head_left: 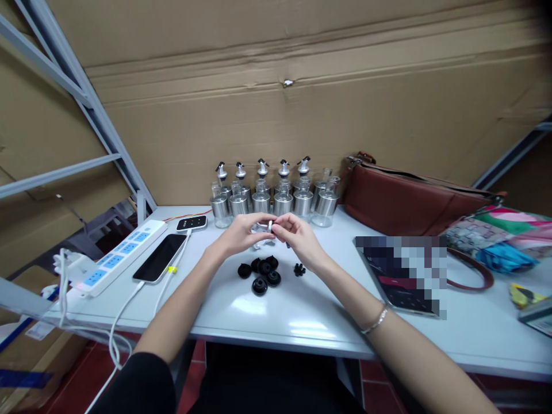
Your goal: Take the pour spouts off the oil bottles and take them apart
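Observation:
My left hand (241,233) and my right hand (298,237) meet over the middle of the table, fingertips pinched on a small white-and-silver pourer part (270,226). Fingers cover much of it, so its full shape is hidden. Beneath my hands, other clear or silvery pieces (257,244) lie on the table, partly blocked from sight. Closer to me sits a loose group of round black stoppers (260,286). A small cluster of tiny black pieces (299,269) lies to their right, below my right wrist.
Steel-sleeved glass bottles (261,202) stand in rows at the back; several rear ones carry pourer spouts (263,167). Left are a power strip (125,253), a phone (160,259), cables and a small device (192,223). Right are a brown bag (414,198) and a partly pixelated tablet (401,282).

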{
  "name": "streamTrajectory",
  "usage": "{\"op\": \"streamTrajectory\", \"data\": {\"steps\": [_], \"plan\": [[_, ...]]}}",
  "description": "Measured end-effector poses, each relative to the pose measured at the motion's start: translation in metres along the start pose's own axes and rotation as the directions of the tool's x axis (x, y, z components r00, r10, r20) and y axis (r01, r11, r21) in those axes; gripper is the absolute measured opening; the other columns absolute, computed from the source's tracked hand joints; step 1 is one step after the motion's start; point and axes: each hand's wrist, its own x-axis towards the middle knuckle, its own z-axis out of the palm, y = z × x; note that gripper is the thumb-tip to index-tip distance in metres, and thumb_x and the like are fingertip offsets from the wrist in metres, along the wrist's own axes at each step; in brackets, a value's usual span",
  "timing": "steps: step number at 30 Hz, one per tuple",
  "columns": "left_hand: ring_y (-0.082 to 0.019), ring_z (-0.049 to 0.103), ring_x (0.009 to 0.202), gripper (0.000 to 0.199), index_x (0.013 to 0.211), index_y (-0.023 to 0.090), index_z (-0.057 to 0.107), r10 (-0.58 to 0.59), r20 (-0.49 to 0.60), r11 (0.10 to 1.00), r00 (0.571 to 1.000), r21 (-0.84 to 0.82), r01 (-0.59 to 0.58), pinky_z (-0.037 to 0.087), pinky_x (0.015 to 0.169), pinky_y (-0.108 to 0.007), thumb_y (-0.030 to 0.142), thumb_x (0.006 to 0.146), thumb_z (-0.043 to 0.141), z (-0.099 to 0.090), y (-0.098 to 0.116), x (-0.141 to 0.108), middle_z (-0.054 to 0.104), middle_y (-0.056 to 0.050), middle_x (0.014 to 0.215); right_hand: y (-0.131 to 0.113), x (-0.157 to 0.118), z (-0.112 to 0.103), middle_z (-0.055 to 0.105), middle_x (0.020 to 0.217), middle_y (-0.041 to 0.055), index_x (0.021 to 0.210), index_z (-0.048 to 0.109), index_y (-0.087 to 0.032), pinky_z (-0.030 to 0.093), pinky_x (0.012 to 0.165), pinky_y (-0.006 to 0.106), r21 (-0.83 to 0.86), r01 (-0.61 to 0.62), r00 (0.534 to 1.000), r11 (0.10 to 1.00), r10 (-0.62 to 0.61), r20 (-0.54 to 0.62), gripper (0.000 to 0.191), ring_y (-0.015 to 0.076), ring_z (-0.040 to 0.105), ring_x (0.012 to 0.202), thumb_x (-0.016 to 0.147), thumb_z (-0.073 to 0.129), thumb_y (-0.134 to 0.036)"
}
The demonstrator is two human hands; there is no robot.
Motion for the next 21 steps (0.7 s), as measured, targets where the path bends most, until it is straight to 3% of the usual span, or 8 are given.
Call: {"op": "streamTrajectory", "data": {"steps": [10,14,17,21], "plan": [[-0.014,0.057,0.077,0.032,0.105,0.018,0.065,-0.07,-0.024,0.996,0.997,0.049,0.071,0.045,0.071,-0.025,0.033,0.077,0.068,-0.012,0.0,-0.002,0.062,-0.003,0.084,0.004,-0.003,0.013,0.05,0.065,-0.0037,0.08,0.047,-0.02,0.036,0.055,0.024,-0.087,0.142,0.988,0.986,-0.146,-0.041,0.026,0.0098,0.044,0.059,0.074,0.061,-0.041],[-0.014,0.052,0.076,0.034,0.105,0.02,0.066,-0.145,-0.009,0.989,0.989,0.026,0.145,0.042,0.072,-0.026,0.038,0.076,0.068,-0.015,0.001,-0.004,0.055,-0.001,0.079,0.006,-0.006,0.011,0.05,0.066,-0.003,0.084,0.05,-0.019,0.036,0.057,0.024,-0.182,0.216,0.975,0.959,-0.221,-0.007,0.021,0.0106,0.045,0.06,0.078,0.059,-0.037],[-0.014,0.05,0.076,0.035,0.106,0.021,0.066,-0.199,0.022,0.98,0.98,-0.008,0.199,0.04,0.073,-0.027,0.039,0.077,0.067,-0.018,0.001,-0.006,0.051,0.0,0.079,0.006,-0.007,0.009,0.049,0.066,-0.0026,0.088,0.052,-0.019,0.036,0.057,0.024,-0.328,0.291,0.954,0.899,-0.299,0.027,0.016,0.0114,0.047,0.062,0.082,0.056,-0.034],[-0.014,0.049,0.076,0.034,0.106,0.023,0.066,-0.219,0.046,0.975,0.975,-0.029,0.221,0.039,0.073,-0.027,0.04,0.077,0.066,-0.019,0.001,-0.006,0.049,0.0,0.079,0.005,-0.006,0.005,0.049,0.066,-0.0024,0.091,0.053,-0.019,0.038,0.055,0.023,-0.529,0.445,0.879,0.722,-0.465,0.104,0.01,0.0114,0.048,0.061,0.085,0.053,-0.026]]}}
